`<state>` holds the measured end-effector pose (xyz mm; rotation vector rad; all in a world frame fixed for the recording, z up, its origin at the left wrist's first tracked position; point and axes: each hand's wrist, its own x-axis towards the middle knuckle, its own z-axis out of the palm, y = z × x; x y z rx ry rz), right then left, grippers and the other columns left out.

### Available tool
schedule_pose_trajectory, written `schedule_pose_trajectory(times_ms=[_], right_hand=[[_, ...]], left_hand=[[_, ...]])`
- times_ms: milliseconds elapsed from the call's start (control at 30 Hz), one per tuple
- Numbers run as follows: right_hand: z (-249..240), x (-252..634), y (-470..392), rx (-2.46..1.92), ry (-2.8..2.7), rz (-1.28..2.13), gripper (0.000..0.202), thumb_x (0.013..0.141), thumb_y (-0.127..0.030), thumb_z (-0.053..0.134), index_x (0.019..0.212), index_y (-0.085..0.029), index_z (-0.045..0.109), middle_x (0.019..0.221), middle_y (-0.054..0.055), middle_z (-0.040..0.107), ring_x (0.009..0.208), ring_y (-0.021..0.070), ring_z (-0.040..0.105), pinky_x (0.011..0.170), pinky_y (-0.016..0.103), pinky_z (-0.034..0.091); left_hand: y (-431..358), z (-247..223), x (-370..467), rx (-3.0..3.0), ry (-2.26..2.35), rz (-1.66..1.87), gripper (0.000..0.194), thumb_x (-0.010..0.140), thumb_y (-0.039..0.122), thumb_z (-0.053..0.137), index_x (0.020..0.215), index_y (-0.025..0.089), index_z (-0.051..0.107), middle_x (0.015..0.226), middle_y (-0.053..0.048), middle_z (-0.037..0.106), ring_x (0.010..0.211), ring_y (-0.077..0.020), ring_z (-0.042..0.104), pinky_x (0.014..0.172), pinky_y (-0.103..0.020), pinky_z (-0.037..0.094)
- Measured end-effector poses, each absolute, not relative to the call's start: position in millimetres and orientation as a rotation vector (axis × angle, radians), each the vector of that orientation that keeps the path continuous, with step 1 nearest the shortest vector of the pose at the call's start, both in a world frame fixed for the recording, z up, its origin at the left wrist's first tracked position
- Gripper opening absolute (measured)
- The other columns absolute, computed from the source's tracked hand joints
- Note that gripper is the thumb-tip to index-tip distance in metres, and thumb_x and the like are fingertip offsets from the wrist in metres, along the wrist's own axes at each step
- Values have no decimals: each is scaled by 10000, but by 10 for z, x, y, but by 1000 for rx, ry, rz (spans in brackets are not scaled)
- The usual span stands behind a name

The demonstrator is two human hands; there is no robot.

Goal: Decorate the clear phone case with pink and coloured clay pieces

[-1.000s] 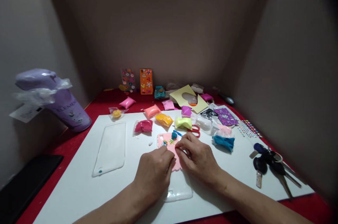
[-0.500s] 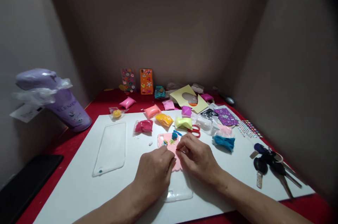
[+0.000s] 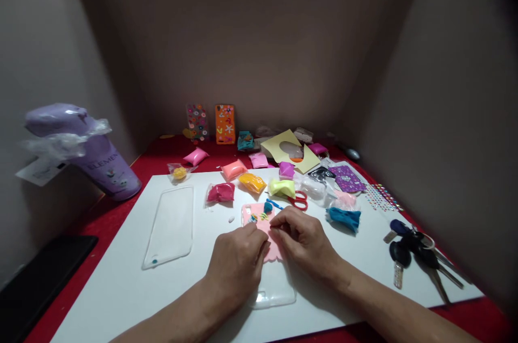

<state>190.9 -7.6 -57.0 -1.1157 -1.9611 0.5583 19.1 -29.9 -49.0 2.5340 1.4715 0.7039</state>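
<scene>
The phone case [image 3: 273, 288] is lying near the middle of the white board's [image 3: 121, 289] near edge. My left hand [image 3: 238, 256] is curling inward over its pink layer [image 3: 273, 251], probably bracing it against sliding; my right hand [image 3: 305, 238] is bringing thumb and forefinger nearly together from the other side, seemingly for fine control, wrist low and clear of the blue lump [image 3: 267, 207]. I cannot tell whether either hand is pinching anything. Against the earlier frame, my view is shifting slightly while both hands are keeping almost the same pose
</scene>
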Motion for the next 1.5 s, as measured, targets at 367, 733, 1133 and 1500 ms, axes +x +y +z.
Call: schedule_pose_trajectory(times_ms=[367, 733, 1133, 1500], right_hand=[[-583, 1907, -74, -1123, -2025, 476, 172, 856, -119, 481, 878, -192, 636, 785, 29, 540, 708, 156, 526, 628, 269, 427], [-588, 1894, -106, -1213, -2084, 403, 80, 822, -137, 518, 810, -190, 576, 816, 21, 514, 675, 147, 498, 594, 261, 393], [-587, 1895, -95, -1202, -2060, 424, 128, 852, -149, 486, 800, -183, 599, 792, 25, 507, 679, 154, 492, 606, 269, 386], [-588, 1913, -77, -1198, -2068, 408, 148, 810, -98, 466, 809, -175, 593, 800, 39, 521, 681, 165, 505, 629, 280, 398]], left_hand=[[-309, -474, 191, 2548, 1473, 673, 174, 814, 123, 497, 654, 178, 538, 658, 2, 569, 567, -125, 500, 516, -241, 326], [-308, -477, 198, 2531, 1477, 672, 171, 825, 136, 497, 663, 174, 539, 666, 2, 569, 569, -125, 493, 520, -243, 321], [-303, -476, 195, 2535, 1483, 655, 173, 820, 135, 501, 656, 178, 536, 659, 6, 561, 563, -123, 491, 518, -243, 315], [-298, -470, 194, 2547, 1476, 667, 175, 820, 136, 499, 656, 178, 539, 649, 7, 563, 559, -124, 495, 513, -240, 309]])
